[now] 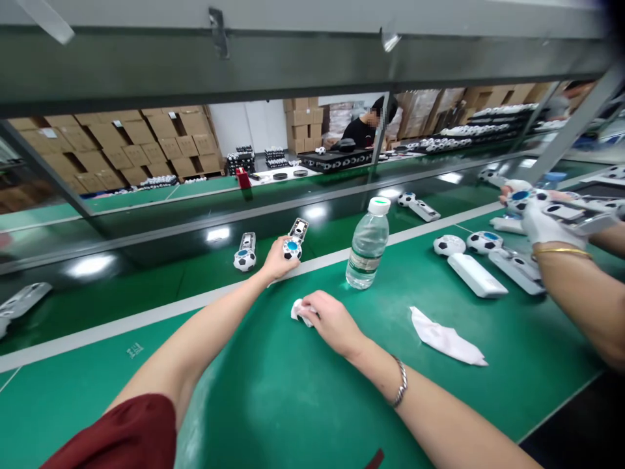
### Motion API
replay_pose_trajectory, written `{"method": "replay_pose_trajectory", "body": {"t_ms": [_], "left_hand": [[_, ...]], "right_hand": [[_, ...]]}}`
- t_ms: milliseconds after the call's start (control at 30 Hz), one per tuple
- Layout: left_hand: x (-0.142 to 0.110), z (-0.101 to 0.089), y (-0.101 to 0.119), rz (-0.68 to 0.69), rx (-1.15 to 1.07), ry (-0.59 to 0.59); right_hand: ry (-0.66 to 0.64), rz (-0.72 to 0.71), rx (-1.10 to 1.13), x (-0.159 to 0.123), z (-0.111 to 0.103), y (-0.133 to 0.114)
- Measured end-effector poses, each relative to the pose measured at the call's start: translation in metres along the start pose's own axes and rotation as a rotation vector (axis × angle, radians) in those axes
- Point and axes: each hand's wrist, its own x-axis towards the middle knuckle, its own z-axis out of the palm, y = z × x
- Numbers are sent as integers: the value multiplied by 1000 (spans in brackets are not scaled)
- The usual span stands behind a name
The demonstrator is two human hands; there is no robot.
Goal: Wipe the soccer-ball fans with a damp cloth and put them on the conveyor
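While the head view is showing both bare hands at a green bench, the left hand is gripping the ball end of a football-patterned device at the near edge of the dark belt; whether the device is resting there or hanging just above, I cannot tell. The right hand is pinching a crumpled white cloth nearer, well short of the device. As far as this shows, the ball end is already sitting joined to the handle, while the handle's upper side is lying open, its inner parts showing; so the piece is looking unfinished, though how much is remaining is not showing. Its long axis is running from near to far, leaning slightly right: the ball is facing near, the handle pointing far. A similar device is lying to the left, a water bottle standing to the right.
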Motion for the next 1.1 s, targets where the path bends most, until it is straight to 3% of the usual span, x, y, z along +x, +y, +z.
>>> {"method": "replay_pose_trajectory", "body": {"t_ms": [100,200,300,367,433,533,633,833,967,1100], "left_hand": [[32,-9,-2,-7,129,33],[27,-23,-8,-45,265,180],[10,-37,-22,-327,337,324],[3,-42,-33,-515,272,289],[-4,-44,-38,-563,175,224],[-23,-45,-28,-484,123,209],[-66,-45,-2,-361,97,177],[-152,-34,49,-97,-47,35],[-169,-19,50,-13,-58,41],[-171,-8,37,18,-54,-2]], "right_hand": [[-153,104,-77,-1,1,3],[-179,160,-241,-1,-3,0],[-243,248,-322,1,-6,-3],[-273,254,-283,3,-6,-1],[-212,212,-172,4,-4,6],[-32,137,49,5,-3,16],[141,72,186,7,-8,16],[329,-134,222,3,-20,-7],[318,-215,262,-7,-16,-23],[122,-396,265,-15,-4,-31]]}}
